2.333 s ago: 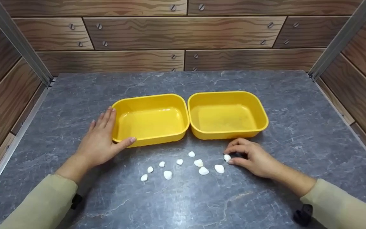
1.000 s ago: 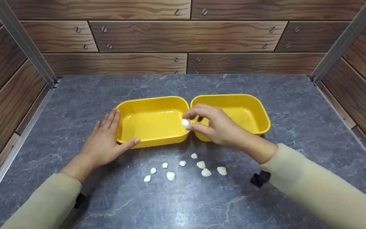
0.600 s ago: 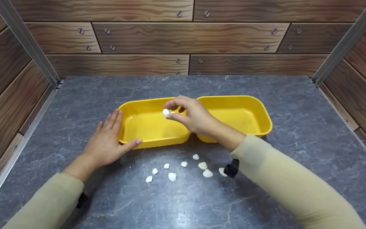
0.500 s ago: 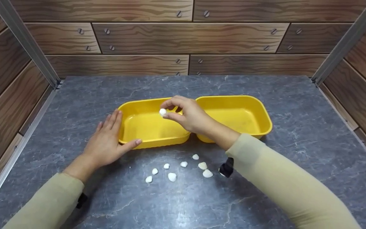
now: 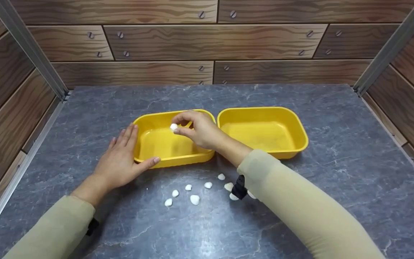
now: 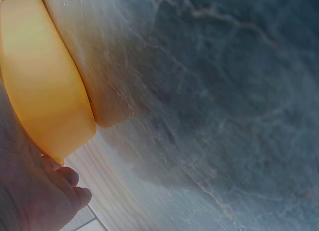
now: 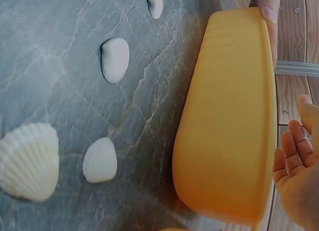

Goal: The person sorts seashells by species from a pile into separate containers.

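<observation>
My right hand (image 5: 201, 130) pinches a small white seashell (image 5: 173, 127) between thumb and fingertips, over the left yellow plastic tub (image 5: 178, 160). In the right wrist view the palm and curled fingers show beside the tub's rim, while the shell is out of sight. My left hand (image 5: 119, 158) rests against the left end of that same tub, fingers straight along its side and thumb on the front rim. The left wrist view shows this hand against the yellow wall. Several white shells (image 5: 194, 200) lie scattered on the table in front; some are partly covered by the right wrist strap.
A second yellow tub (image 5: 262, 154) stands right beside the first, with a bare bottom. Both sit on a grey marbled tabletop (image 5: 164, 230). Wood-patterned panels (image 5: 207, 41) rise behind and at the sides, with metal posts (image 5: 31, 54) at the corners.
My right hand picked up a shell from the table's right side and carried it left across the right tub to above the left one. The left hand stayed at the tub's end.
</observation>
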Demonstrator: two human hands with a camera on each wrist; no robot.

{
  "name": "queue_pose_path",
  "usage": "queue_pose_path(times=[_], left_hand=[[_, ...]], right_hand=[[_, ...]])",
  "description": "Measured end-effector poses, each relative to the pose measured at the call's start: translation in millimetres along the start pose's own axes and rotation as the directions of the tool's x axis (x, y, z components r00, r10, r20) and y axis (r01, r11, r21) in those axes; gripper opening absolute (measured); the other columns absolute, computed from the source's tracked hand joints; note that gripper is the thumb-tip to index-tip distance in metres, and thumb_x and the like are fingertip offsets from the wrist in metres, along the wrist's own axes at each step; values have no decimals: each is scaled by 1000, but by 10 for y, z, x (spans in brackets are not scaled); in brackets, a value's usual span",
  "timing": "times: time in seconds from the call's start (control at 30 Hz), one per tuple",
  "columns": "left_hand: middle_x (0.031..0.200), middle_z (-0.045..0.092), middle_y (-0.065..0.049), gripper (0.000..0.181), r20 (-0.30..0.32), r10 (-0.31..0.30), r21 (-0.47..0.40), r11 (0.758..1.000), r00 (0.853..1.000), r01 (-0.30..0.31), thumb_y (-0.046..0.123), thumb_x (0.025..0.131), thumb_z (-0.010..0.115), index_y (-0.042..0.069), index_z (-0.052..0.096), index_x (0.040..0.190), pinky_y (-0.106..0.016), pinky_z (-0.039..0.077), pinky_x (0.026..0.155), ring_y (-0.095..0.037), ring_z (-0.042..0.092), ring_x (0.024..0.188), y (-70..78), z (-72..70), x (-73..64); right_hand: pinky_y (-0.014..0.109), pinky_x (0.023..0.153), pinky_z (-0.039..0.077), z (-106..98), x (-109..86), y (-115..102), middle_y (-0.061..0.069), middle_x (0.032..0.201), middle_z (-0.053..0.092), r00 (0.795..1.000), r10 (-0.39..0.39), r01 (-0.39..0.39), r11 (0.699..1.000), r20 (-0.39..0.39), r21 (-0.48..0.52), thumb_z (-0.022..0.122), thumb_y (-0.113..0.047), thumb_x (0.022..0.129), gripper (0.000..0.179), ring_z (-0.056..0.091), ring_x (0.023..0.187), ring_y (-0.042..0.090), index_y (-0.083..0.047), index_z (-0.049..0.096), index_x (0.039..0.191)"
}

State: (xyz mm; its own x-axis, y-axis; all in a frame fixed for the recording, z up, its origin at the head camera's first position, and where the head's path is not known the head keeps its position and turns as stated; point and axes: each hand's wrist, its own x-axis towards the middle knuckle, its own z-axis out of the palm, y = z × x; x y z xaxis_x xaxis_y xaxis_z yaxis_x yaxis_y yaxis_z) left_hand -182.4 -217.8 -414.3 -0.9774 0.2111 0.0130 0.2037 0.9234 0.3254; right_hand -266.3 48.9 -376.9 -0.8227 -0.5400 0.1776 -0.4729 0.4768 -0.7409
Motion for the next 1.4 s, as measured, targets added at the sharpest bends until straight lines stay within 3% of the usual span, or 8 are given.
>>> queue_pose_path(times=[0.43, 0.67, 0.9, 1.17, 1.4], left_hand=[[176, 3, -21, 118, -5, 6, -3, 1000, 1000, -6, 79, 97, 51, -1, 1, 169, -63, 8, 128, -46, 9, 161, 3, 4, -5], [176, 5, -21, 119, -8, 7, 3, 1000, 1000, -7, 80, 97, 51, -2, 3, 168, -62, 9, 128, -44, 10, 161, 9, 3, -2], [176, 4, -23, 120, -2, 6, 0, 1000, 1000, -6, 81, 96, 49, -3, 2, 168, -62, 8, 128, -45, 10, 161, 6, 13, 1], [176, 4, -23, 119, 8, 3, 0, 1000, 1000, -3, 80, 97, 49, -2, 1, 168, -62, 7, 129, -45, 10, 161, 6, 5, -2], [176, 3, -22, 119, 9, -1, 1, 1000, 1000, 1, 80, 97, 50, -1, 0, 168, -63, 7, 128, -45, 9, 161, 2, -10, -6]], right_hand=[[32, 98, 53, 89, 74, 57, 4, 116, 71, 996, 91, -91, 996, 27, 12, 74, -19, 102, 24, 63, 109, 21, -8, 75, 124], [34, 98, 51, 118, 75, 72, 5, 114, 71, 997, 81, -81, 997, 19, -10, 75, -19, 101, 23, 63, 109, 21, -9, 76, 122], [39, 105, 50, 110, 76, 76, 12, 129, 71, 994, 100, -100, 995, 33, 4, 73, -20, 103, 32, 61, 120, 27, -5, 72, 130], [32, 99, 53, -104, -33, -78, 8, 130, 71, 997, 72, -72, 997, -9, -1, 72, -22, 103, 29, 62, 117, 23, -12, 73, 130], [32, 96, 55, -424, -285, -227, 0, 124, 73, 999, -39, 39, 999, -28, 7, 74, -20, 102, 27, 65, 110, 18, -11, 74, 128]])
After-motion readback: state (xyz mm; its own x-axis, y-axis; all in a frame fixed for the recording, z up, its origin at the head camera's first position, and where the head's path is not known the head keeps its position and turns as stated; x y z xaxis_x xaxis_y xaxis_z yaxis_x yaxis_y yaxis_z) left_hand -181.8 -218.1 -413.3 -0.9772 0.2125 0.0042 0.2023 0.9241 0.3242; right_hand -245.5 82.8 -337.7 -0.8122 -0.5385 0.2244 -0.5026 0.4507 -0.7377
